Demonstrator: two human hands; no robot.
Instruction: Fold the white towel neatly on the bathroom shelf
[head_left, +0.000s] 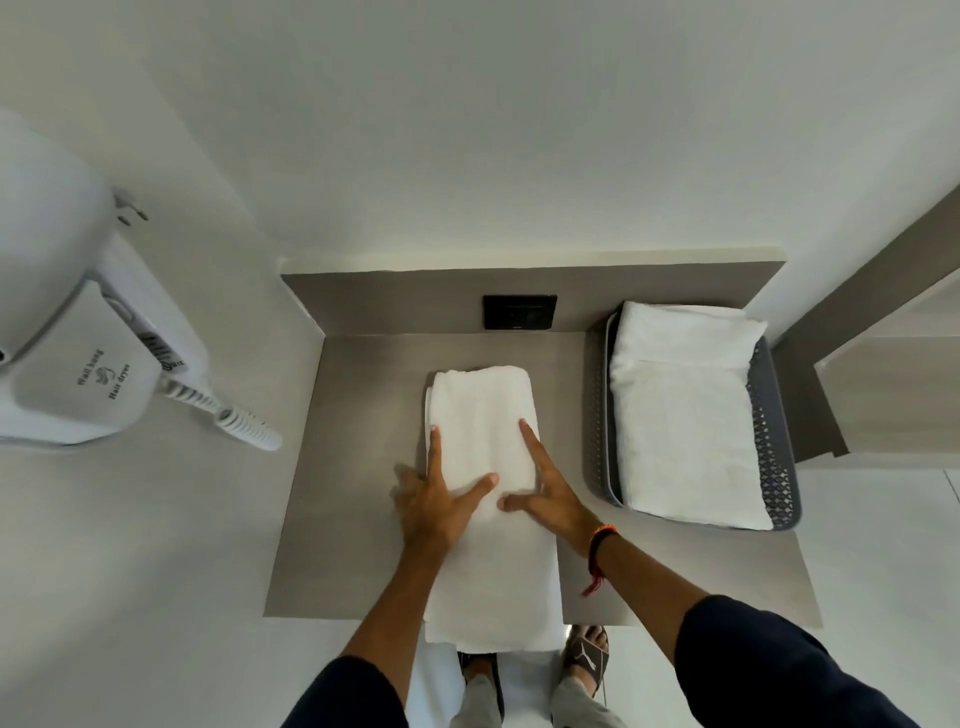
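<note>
White towel (488, 499), folded into a long narrow strip, lies lengthwise down the middle of a grey bathroom shelf (358, 467), with its near end hanging a little over the shelf's front edge. Both bare hands press flat on the middle of the strip. The left hand (434, 506) rests on the towel's left edge, its fingers (435, 457) spread wide, the thumb angled inward across the cloth. The right hand (545, 491) mirrors it on the right edge, fingers also splayed wide and flat, thumb pointing toward the other thumb; the two thumbs are near but apart. Neither hand grips anything. An orange and black wristband (600, 540) circles the right wrist, and dark sleeves cover both forearms. To the right on the shelf sits a grey perforated basket (774, 441) holding another folded white towel (685, 415). A black panel (519, 312) is set in the shelf's back wall. A white wall-hung hair dryer (78, 338) with a coiled cord is mounted on the left wall. Sandalled feet (587, 654) show below the shelf edge.
</note>
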